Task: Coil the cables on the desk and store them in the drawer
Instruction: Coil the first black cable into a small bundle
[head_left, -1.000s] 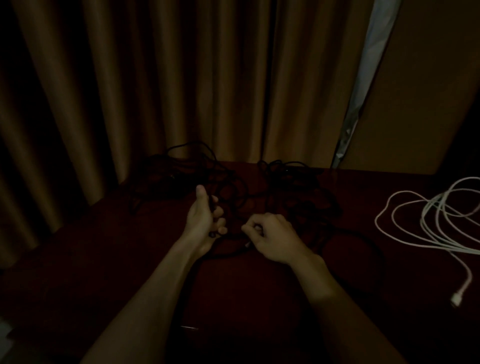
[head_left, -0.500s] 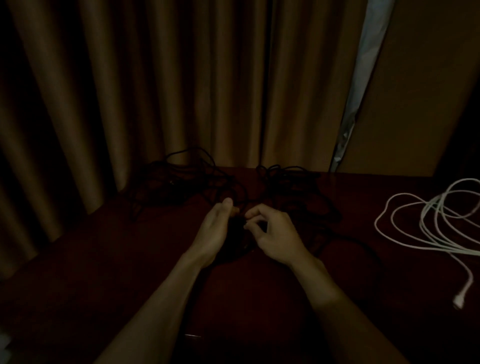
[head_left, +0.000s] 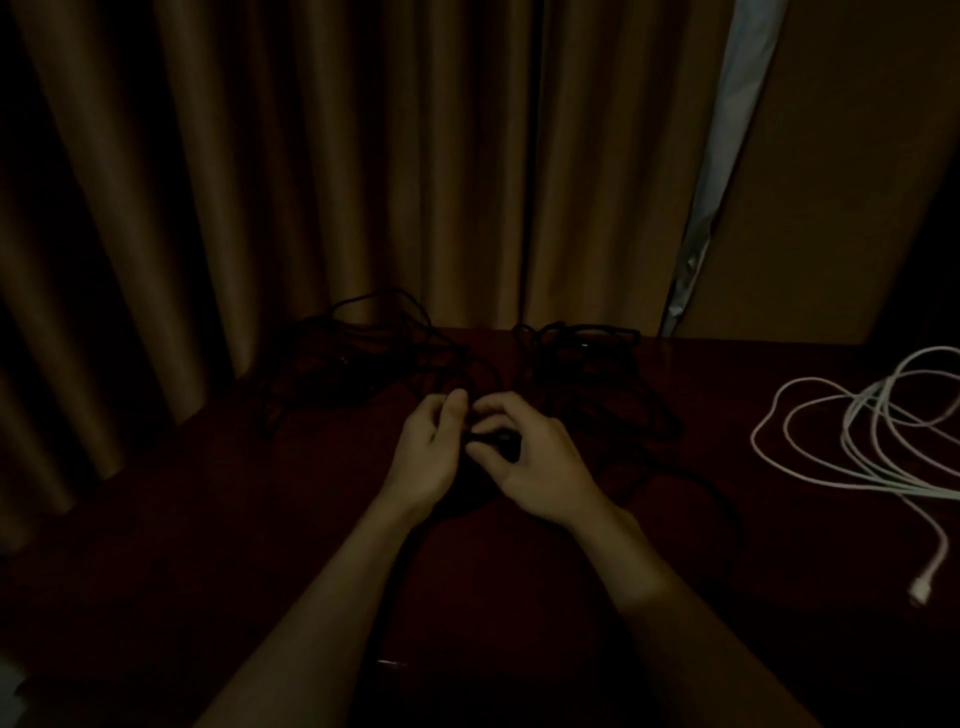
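Dark reddish wood is what we're working on, the desk (head_left: 208, 545) barely lit, so take some of this with a grain of salt. Nearest to us a black cable (head_left: 724, 512) runs in a big loose loop on the desk to the right of our forearms and up toward the hands. Our left hand (head_left: 428, 457) and right hand (head_left: 530, 462) sit almost touching mid-desk, and both look pinched narrow on that same black cable, thumbs and fingertips (head_left: 457, 402) bunched around a strand between them. We'd guess they're that close because we're forming or tightening a turn of the coil, one hand anchoring and the other feeding. It's too dim to say exactly how the strand sits.

Just behind the hands are two messy black piles, the left tangle (head_left: 363, 353) and the right tangle (head_left: 587, 364), pushed up near the curtain (head_left: 311, 182), probably just waiting their turn. Off to the right, well apart, the white cable (head_left: 852, 441) sprawls in loose loops with its plug end (head_left: 922, 592) trailing toward us. No drawer in sight, so storing looks a long way off.
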